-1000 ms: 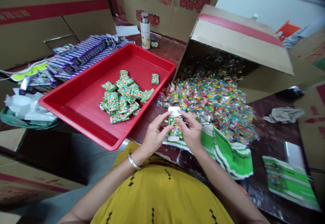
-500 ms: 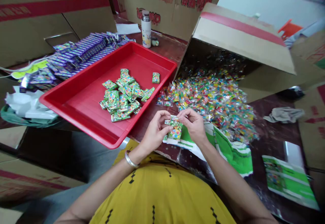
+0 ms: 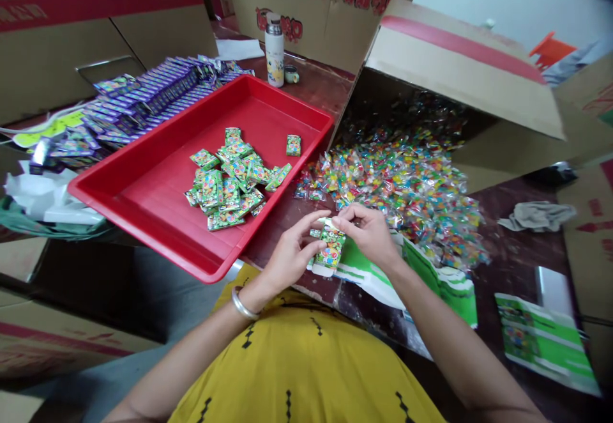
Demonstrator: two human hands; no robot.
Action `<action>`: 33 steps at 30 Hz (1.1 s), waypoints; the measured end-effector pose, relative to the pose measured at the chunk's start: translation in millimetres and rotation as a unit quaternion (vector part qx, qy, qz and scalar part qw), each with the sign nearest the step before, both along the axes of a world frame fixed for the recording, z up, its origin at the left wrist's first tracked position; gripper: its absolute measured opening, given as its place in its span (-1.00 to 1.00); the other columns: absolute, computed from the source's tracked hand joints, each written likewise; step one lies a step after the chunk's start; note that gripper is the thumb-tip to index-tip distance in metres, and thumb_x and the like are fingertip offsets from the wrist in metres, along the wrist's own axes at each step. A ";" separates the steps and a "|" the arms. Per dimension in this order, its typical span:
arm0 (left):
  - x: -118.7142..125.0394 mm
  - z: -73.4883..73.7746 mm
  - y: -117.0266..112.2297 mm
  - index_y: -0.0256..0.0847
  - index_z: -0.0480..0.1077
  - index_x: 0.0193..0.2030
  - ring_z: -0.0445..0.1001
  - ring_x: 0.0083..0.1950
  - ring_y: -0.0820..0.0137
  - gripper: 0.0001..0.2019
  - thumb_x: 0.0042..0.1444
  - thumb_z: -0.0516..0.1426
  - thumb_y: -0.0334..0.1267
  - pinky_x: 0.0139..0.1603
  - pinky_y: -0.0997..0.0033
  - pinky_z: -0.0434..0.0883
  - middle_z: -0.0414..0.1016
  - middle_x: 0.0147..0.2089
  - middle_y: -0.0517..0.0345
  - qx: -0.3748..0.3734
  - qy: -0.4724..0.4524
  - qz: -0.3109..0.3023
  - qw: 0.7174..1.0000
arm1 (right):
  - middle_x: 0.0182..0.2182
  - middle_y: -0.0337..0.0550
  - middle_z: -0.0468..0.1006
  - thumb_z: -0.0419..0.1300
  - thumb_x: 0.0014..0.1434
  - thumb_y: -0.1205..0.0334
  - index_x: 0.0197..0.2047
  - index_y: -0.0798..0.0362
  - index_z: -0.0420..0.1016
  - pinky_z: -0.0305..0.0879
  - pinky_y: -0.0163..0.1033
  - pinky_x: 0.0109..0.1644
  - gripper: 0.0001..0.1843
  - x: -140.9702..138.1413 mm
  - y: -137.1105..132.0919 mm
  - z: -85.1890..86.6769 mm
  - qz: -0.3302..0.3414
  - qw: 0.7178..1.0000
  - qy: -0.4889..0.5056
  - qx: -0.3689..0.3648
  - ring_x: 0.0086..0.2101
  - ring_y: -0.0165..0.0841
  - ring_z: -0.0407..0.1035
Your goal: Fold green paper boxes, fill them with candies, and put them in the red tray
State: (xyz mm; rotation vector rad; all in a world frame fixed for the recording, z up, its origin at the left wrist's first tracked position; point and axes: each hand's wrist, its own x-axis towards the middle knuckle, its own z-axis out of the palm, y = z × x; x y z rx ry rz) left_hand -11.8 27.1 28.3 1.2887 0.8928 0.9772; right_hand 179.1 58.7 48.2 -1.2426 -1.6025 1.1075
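Both my hands pinch one small green printed box (image 3: 329, 248) just above the table's near edge. My left hand (image 3: 290, 252) grips its left side, and my right hand (image 3: 368, 234) presses down on its top end, where the flap lies shut. Right behind the box spreads a heap of small clear candy packets (image 3: 397, 183) spilling from a tipped cardboard carton (image 3: 460, 75). To the left, a red tray (image 3: 143, 183) holds several finished green boxes (image 3: 230, 183). Flat green box blanks (image 3: 431, 282) lie under my right forearm.
Rows of purple boxes (image 3: 143, 97) lie behind the tray. A white flask (image 3: 274, 49) and a small cup (image 3: 290, 75) stand at the back. A grey rag (image 3: 534, 215) and more green blanks (image 3: 546, 340) lie at the right. Big cartons (image 3: 86, 33) surround the table.
The box's white top flap, open one second ago, has been folded down and shut. My hands have stayed in the same spot, with the right one now on the box's top end.
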 end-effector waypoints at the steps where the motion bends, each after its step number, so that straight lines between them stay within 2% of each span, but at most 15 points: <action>1: 0.2 -0.4 -0.3 -0.12 0.31 0.23 0.49 0.06 0.28 -0.54 0.18 0.15 -0.39 0.03 0.32 0.47 0.44 0.16 0.01 -0.007 -0.004 0.001 1.000 | -0.39 -0.18 0.50 0.29 0.19 0.16 -0.47 0.03 0.48 0.29 -0.18 -0.21 -0.78 -0.8 -3.1 -1.0 0.000 0.999 -0.021 0.038 -0.32 -0.32 0.39; 3: 1.0 -1.8 -1.0 -0.15 0.36 0.18 0.50 0.04 0.29 -0.59 0.19 0.15 -0.38 0.05 0.32 0.46 0.44 0.19 0.01 -0.017 -0.014 0.003 1.000 | -0.32 -0.16 0.50 0.25 0.22 0.18 -0.41 0.00 0.50 0.31 -0.17 -0.16 -0.83 -2.2 -9.9 -4.0 -0.001 0.995 -0.047 0.091 -0.24 -0.29 0.40; 6: 2.3 -4.8 -1.3 -0.14 0.35 0.21 0.49 0.08 0.28 -0.57 0.19 0.15 -0.38 0.07 0.32 0.45 0.46 0.17 0.02 -0.020 -0.024 0.004 1.000 | -0.26 -0.13 0.50 0.27 0.21 0.18 -0.34 -0.02 0.50 0.34 -0.19 -0.20 -0.90 -3.0 -16.2 -10.1 0.000 0.995 -0.040 0.088 -0.19 -0.26 0.40; 10: 2.7 -8.8 0.4 -0.10 0.31 0.26 0.47 0.10 0.26 -0.52 0.19 0.15 -0.37 0.07 0.30 0.45 0.47 0.17 0.02 -0.015 -0.004 -0.001 1.000 | -0.33 -0.18 0.51 0.33 0.14 0.14 -0.37 0.00 0.47 0.34 -0.21 -0.24 -0.84 -0.7 -10.1 -14.2 -0.001 0.999 0.034 -0.036 -0.29 -0.31 0.41; 12: 2.2 -10.0 1.4 -0.13 0.35 0.22 0.46 0.12 0.24 -0.56 0.18 0.16 -0.37 0.08 0.30 0.44 0.46 0.16 0.01 -0.009 0.001 -0.006 1.000 | -0.40 -0.23 0.52 0.36 0.10 0.13 -0.40 0.02 0.45 0.32 -0.23 -0.27 -0.80 1.5 -3.2 -13.3 0.015 0.990 0.080 -0.118 -0.36 -0.34 0.40; 14: 1.1 -10.4 2.0 -0.12 0.31 0.24 0.48 0.08 0.25 -0.52 0.17 0.17 -0.38 0.02 0.31 0.46 0.47 0.14 -0.01 -0.021 0.000 -0.006 1.000 | -0.42 -0.24 0.53 0.38 0.08 0.14 -0.44 0.03 0.43 0.32 -0.24 -0.28 -0.77 3.8 3.0 -11.1 0.041 0.981 0.101 -0.161 -0.39 -0.36 0.40; 16: -0.7 -10.5 2.5 -0.11 0.27 0.27 0.50 0.04 0.26 -0.48 0.16 0.17 -0.38 -0.02 0.31 0.48 0.46 0.13 -0.02 -0.033 0.005 -0.007 0.999 | -0.40 -0.22 0.54 0.35 0.12 0.16 -0.45 0.03 0.45 0.33 -0.21 -0.22 -0.79 5.8 6.2 -8.3 0.065 0.986 0.071 -0.133 -0.35 -0.34 0.43; 18: -2.8 -10.5 3.2 -0.14 0.31 0.24 0.50 0.06 0.25 -0.54 0.18 0.16 -0.36 0.04 0.29 0.46 0.46 0.13 -0.02 -0.028 0.008 -0.016 0.999 | -0.34 -0.18 0.56 0.29 0.19 0.18 -0.41 0.01 0.50 0.34 -0.18 -0.15 -0.84 6.9 5.1 -6.4 0.087 0.995 0.007 -0.052 -0.28 -0.31 0.45; 21: -5.6 -11.3 4.8 -0.18 0.41 0.10 0.48 0.08 0.26 -0.67 0.19 0.16 -0.36 0.12 0.27 0.41 0.50 0.09 -0.01 -0.013 -0.005 -0.023 1.000 | -0.21 -0.12 0.57 0.23 0.25 0.20 -0.30 -0.03 0.58 0.33 -0.11 0.00 -0.89 7.4 -3.8 -6.8 0.105 0.990 -0.070 0.065 -0.15 -0.26 0.45; 23: -6.9 -13.0 6.1 -0.19 0.42 0.05 0.50 0.05 0.29 -0.71 0.17 0.16 -0.38 0.10 0.30 0.41 0.52 0.04 0.01 -0.019 -0.021 -0.013 1.000 | -0.11 -0.09 0.57 0.23 0.26 0.19 -0.17 -0.06 0.60 0.35 -0.11 0.02 -0.88 8.6 -11.3 -7.6 0.113 0.989 -0.072 0.068 -0.06 -0.24 0.44; 27: -8.9 -19.6 9.6 -0.21 0.39 -0.04 0.50 -0.05 0.36 -0.74 0.11 0.22 -0.38 0.01 0.37 0.43 0.53 -0.07 0.07 -0.066 -0.041 0.013 0.997 | 0.04 -0.08 0.55 0.19 0.29 0.10 0.01 -0.10 0.57 0.41 -0.17 -0.08 -0.74 21.8 -8.3 -2.5 0.159 0.983 -0.088 -0.005 0.03 -0.22 0.42; 29: -9.1 -22.8 12.1 -0.23 0.37 -0.15 0.49 -0.17 0.43 -0.76 0.05 0.29 -0.34 -0.11 0.45 0.44 0.50 -0.19 0.16 -0.086 -0.030 0.031 0.995 | -0.06 -0.07 0.60 0.18 0.28 0.06 -0.04 -0.05 0.59 0.41 -0.19 -0.18 -0.73 33.8 10.1 0.8 0.099 0.986 -0.137 -0.003 -0.10 -0.22 0.49; 30: -8.8 -23.8 13.4 -0.24 0.35 -0.21 0.47 -0.23 0.47 -0.75 0.02 0.31 -0.32 -0.19 0.51 0.43 0.47 -0.25 0.20 -0.091 -0.020 0.039 0.995 | -0.16 -0.08 0.63 0.18 0.27 0.05 -0.07 -0.01 0.59 0.40 -0.20 -0.24 -0.72 39.7 23.1 1.0 0.026 0.986 -0.164 0.010 -0.22 -0.24 0.51; 32: -7.0 -23.9 15.4 -0.24 0.30 -0.29 0.40 -0.35 0.54 -0.71 -0.01 0.34 -0.28 -0.37 0.60 0.37 0.40 -0.34 0.27 -0.099 -0.001 0.056 0.994 | -0.30 -0.10 0.64 0.18 0.26 0.04 -0.13 0.04 0.57 0.36 -0.19 -0.30 -0.73 48.1 52.6 -3.1 -0.117 0.966 -0.224 0.051 -0.39 -0.28 0.48; 33: -5.8 -22.9 15.8 -0.24 0.28 -0.27 0.39 -0.38 0.55 -0.70 -0.01 0.33 -0.26 -0.44 0.62 0.34 0.38 -0.35 0.28 -0.111 -0.002 0.060 0.992 | -0.30 -0.10 0.64 0.24 0.20 0.04 -0.15 0.04 0.55 0.35 -0.19 -0.30 -0.74 49.9 66.9 -7.0 -0.142 0.951 -0.268 0.063 -0.41 -0.29 0.47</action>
